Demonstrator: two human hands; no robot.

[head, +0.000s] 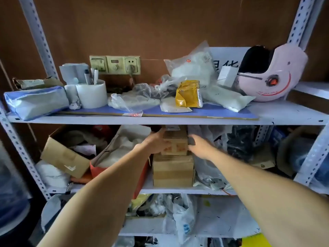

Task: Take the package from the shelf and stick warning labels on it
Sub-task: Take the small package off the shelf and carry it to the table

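A small brown cardboard package (176,144) with faint red marks on its front sits on top of a larger cardboard box (173,171) on the middle shelf (170,191). My left hand (156,141) grips the package's left side. My right hand (198,145) presses against its right side, fingers reaching behind it. Both arms stretch in from the bottom of the view. The package's top is partly hidden under the upper shelf's edge.
The upper shelf (160,120) holds plastic bags, a yellow packet (189,94), a roll of labels (91,94) with pens and a pink helmet (270,72). An open carton (65,155) and bags crowd the package's left; dark bags sit to its right.
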